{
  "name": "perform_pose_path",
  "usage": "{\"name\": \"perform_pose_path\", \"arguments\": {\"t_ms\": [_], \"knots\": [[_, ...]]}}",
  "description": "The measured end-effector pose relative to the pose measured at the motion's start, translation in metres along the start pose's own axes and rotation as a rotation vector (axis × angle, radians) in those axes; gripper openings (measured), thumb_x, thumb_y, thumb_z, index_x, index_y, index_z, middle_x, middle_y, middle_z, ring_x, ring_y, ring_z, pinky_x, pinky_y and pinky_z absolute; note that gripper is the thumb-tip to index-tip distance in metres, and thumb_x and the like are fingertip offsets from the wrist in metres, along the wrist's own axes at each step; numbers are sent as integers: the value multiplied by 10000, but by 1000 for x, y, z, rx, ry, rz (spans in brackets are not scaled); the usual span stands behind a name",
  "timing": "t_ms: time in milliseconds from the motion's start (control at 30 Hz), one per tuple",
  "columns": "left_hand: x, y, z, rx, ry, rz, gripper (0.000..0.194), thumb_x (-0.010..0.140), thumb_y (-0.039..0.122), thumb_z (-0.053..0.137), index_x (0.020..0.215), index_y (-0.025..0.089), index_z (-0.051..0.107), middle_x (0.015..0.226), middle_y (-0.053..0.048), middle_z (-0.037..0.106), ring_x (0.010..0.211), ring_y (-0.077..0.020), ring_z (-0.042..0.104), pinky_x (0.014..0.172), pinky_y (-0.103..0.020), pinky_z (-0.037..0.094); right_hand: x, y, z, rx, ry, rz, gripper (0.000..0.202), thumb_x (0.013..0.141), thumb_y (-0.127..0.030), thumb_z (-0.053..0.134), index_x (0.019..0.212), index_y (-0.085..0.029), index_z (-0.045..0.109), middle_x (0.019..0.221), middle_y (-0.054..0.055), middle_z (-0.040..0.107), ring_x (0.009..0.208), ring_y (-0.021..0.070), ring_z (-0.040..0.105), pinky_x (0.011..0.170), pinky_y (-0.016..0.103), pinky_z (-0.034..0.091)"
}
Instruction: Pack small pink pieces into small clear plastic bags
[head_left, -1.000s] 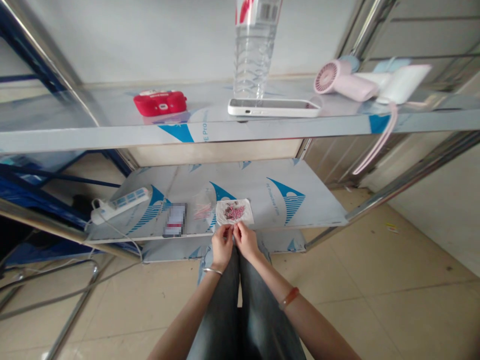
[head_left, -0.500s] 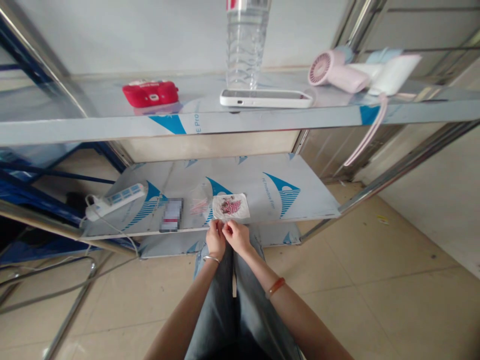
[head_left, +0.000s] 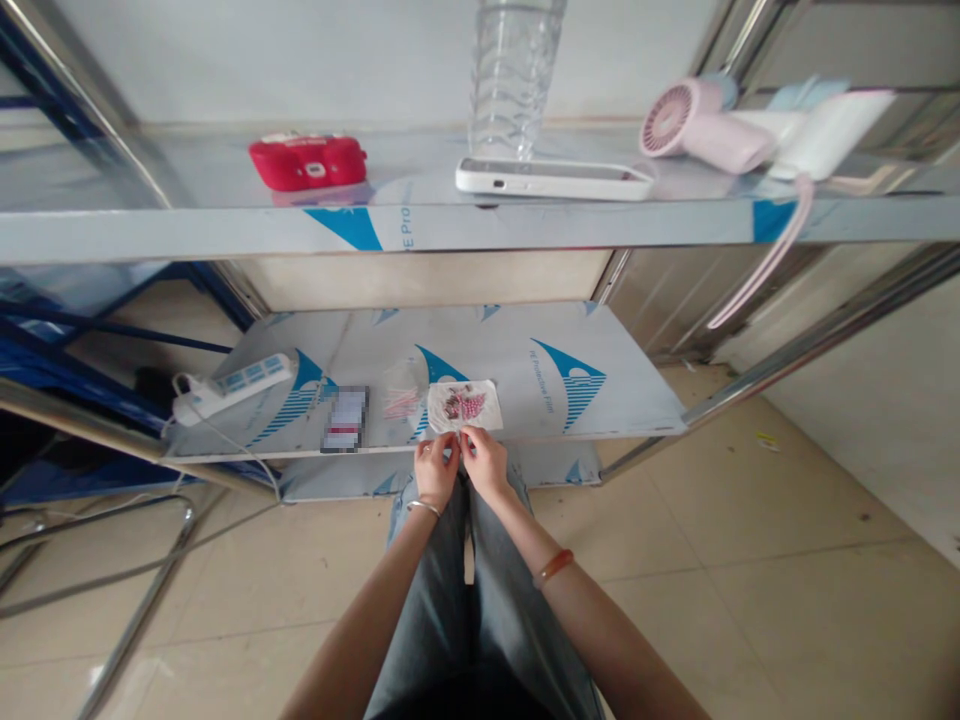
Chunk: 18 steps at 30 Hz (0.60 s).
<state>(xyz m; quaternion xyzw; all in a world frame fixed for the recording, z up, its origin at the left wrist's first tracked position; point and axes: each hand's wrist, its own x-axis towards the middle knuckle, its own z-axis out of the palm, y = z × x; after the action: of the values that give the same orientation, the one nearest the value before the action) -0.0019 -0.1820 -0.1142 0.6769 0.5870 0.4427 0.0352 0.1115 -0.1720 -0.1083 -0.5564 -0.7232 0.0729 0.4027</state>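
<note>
My left hand (head_left: 436, 468) and my right hand (head_left: 484, 462) are close together at the lower shelf's front edge, above my knees. The fingers of both are closed in a pinch, and whatever is between them is too small to make out. Just beyond the fingertips lies a white sheet or packet (head_left: 487, 409) with dark red and pink beads (head_left: 466, 403) on it. To its left sits a clear plastic bag (head_left: 402, 398) holding thin pink and white pieces.
A phone (head_left: 345, 418) and a white power strip (head_left: 240, 385) lie on the lower shelf (head_left: 495, 345). The upper shelf holds a red case (head_left: 309, 163), a clear bottle (head_left: 514, 80), a white-cased phone (head_left: 553, 180) and a pink handheld fan (head_left: 701, 128) with a hanging strap.
My hands have moved slightly apart at the fingertips and a little up toward the beads. The view has tilted slightly, shifting the upper shelf up in the picture.
</note>
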Motion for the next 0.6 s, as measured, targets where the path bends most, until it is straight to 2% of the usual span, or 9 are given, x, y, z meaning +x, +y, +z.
{"name": "perform_pose_path", "arguments": {"t_ms": [100,200,300,400,467,600], "knots": [[-1,-1,0,17,-1,9,206,919,242,473,960,185,666,858,-59,731,693,-167,636,802,-327,433,1,-1,-3,-3,-52,-31,223,891,-126,489,997,-199,671,974,71,684,871,175,647,746,241,487],[-1,-1,-3,63,-22,27,218,929,255,466,990,192,666,894,-60,732,778,-184,651,805,-325,428,3,-2,-5,-34,-96,4,260,874,-136,530,1075,-218,673,1085,81,652,920,186,644,735,248,507],[0,2,-8,123,-27,57,201,912,256,500,1003,207,672,1013,-66,720,918,-208,642,831,-333,427,4,-1,-5,-66,-112,33,353,852,-133,556,1184,-221,635,1156,90,621,954,199,642,720,253,520],[1,5,-12,146,-39,76,188,876,237,531,993,218,676,1129,-76,683,1006,-236,615,865,-360,437,5,2,-4,-49,-99,38,383,840,-142,576,1214,-212,619,1164,91,618,974,203,637,731,250,523],[1,5,-14,150,-61,76,262,850,196,526,1075,220,659,1225,-89,637,1058,-254,597,894,-385,441,5,4,-4,-16,-105,35,384,839,-173,600,1220,-213,616,1155,85,625,921,190,646,720,243,522],[3,1,-11,189,-139,59,580,764,85,517,1326,226,519,1430,-104,476,1253,-277,488,995,-422,400,7,7,-11,6,-188,-1,439,827,-214,645,1262,-253,600,1167,62,623,836,161,651,678,224,516]]}}
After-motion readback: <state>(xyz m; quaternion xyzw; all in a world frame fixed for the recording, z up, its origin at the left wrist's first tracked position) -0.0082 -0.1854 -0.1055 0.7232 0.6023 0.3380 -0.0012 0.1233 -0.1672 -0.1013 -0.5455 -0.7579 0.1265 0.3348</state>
